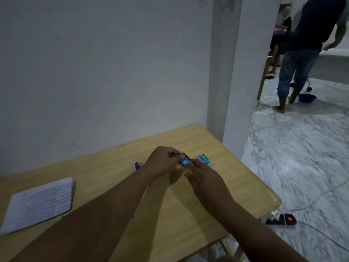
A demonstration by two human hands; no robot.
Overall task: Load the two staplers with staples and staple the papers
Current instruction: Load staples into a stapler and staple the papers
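Box (185,161) of staples sits mid-table (170,214) btwn my hands: left hand (162,162) pinches its near end, right hand (203,175) lies w/ fingers straight, tips on its other side. Light, stiff card, prob slippery; best held by the long sides, tray slid out. Count: 2 boxes, 2nd box (205,160) just beside; 1 purple stapler (138,165) visible, other hidden; 1 stack of papers (38,203) well to the left
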